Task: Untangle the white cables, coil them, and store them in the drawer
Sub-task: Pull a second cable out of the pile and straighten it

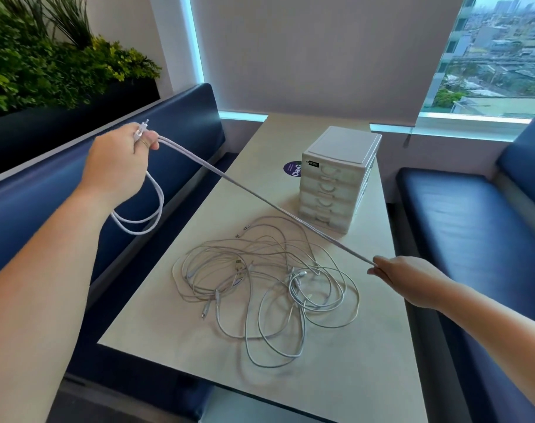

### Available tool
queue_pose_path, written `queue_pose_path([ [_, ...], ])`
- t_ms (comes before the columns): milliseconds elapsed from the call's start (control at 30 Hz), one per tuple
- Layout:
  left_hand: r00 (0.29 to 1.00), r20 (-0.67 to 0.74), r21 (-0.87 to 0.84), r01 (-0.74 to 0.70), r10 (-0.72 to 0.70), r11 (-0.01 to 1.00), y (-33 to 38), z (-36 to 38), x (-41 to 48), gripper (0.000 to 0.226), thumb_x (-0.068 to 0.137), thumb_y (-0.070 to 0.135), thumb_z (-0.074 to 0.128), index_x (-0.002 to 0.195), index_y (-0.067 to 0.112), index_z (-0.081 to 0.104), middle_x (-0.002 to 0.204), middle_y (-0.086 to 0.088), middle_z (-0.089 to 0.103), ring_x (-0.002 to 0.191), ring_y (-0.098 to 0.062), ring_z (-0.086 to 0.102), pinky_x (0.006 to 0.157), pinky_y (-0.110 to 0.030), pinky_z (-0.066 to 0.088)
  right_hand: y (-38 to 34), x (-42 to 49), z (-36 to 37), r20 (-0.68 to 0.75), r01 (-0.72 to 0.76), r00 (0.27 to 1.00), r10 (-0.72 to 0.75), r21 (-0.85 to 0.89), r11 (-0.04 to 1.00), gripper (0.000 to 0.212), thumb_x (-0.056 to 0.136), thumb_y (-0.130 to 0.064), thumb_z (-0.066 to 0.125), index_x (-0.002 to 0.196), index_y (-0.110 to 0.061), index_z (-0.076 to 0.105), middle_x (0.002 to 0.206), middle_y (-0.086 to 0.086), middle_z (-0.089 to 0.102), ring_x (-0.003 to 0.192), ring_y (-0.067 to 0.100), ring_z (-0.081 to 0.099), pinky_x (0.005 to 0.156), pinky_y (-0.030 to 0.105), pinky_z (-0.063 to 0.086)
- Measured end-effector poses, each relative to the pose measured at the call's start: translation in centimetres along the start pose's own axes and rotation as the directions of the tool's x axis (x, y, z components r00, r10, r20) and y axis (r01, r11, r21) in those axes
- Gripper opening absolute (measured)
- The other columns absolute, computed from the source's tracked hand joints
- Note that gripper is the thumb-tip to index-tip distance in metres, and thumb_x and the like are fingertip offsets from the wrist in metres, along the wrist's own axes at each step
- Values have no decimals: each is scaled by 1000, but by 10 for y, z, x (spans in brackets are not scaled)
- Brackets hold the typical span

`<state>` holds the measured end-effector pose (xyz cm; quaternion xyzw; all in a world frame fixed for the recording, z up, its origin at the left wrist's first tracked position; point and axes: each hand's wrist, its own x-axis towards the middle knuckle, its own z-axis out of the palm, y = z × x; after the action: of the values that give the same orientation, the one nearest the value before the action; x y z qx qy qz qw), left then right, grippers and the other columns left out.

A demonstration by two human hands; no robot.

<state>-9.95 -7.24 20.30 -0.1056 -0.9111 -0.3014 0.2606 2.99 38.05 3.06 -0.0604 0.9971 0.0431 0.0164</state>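
A white cable (260, 198) is stretched taut, doubled, between my two hands above the table. My left hand (119, 164) grips its plug ends out over the left bench, and loops of the same cable hang below that hand. My right hand (397, 274) pinches the cable's other end low over the table's right side. A tangle of several thin white cables (269, 288) lies on the table under the stretched one. A small white drawer unit (339, 178), with all its drawers closed, stands behind the tangle.
The beige table (168, 315) stands between two dark blue benches (461, 215). A round purple sticker (292, 168) lies next to the drawer unit. A planter with green plants (46, 65) sits behind the left bench, and a window is at the back.
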Motion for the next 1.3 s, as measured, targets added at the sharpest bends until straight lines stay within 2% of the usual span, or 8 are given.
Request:
queue_pose_path([
  [200,1000,-9,15,-1,1,1000,5,-1,3,32,106,29,37,99,11,62,69,0,48,72,-32,47,67,-37,35,-12,-3,6,-21,176,984,-176,13,984,55,91,-58,9,85,-23,50,78,-6,62,81,20,60,72,31,45],
  [400,999,-27,28,41,-41,999,-6,-8,9,33,105,30,37,100,10,62,65,-2,45,60,-28,41,63,-37,35,-15,-5,6,-26,-4,1000,13,293,956,52,90,-64,20,67,-22,39,62,-1,53,64,20,51,65,38,44],
  [533,998,-26,58,65,-63,996,-10,-9,10,30,105,27,37,100,12,62,71,-1,48,62,-28,42,64,-35,34,-13,-12,6,-107,102,991,-82,190,976,56,86,-72,5,66,-25,29,53,-7,39,53,15,37,55,34,38],
  [633,996,-42,71,85,-83,994,-15,-9,11,30,106,26,36,99,11,62,79,-5,51,70,-30,44,65,-35,34,-14,-13,9,-194,161,972,-133,141,977,52,90,-69,7,64,-28,24,49,-9,30,51,13,31,50,33,35],
  [800,988,-46,85,150,-147,985,-32,-12,10,31,105,30,37,98,12,61,73,-1,45,74,-30,45,66,-36,33,-9,-16,10,-204,16,978,36,250,968,66,87,-71,9,61,-19,40,50,-4,42,52,15,44,55,36,40],
  [1100,980,-61,103,196,-191,975,-41,-9,4,32,105,32,37,97,13,62,87,-8,53,81,-32,48,69,-39,36,-15,-21,12,-332,276,910,-248,40,960,49,99,-49,29,58,-23,35,52,-10,33,52,10,37,51,23,30],
  [1233,976,-55,116,215,-210,970,-44,-8,2,34,105,35,37,97,14,62,83,-9,52,81,-32,47,72,-43,38,-13,-23,12,-290,161,949,-119,123,979,53,95,-60,7,63,-24,30,50,-6,35,48,15,36,48,35,37],
  [1300,973,-32,115,230,-227,967,-48,-8,-1,35,104,38,36,97,16,62,84,-10,52,82,-33,48,74,-45,40,-11,-25,13,-289,163,951,-109,167,972,48,95,-59,8,69,-26,30,53,-8,37,51,15,40,50,36,39],
])
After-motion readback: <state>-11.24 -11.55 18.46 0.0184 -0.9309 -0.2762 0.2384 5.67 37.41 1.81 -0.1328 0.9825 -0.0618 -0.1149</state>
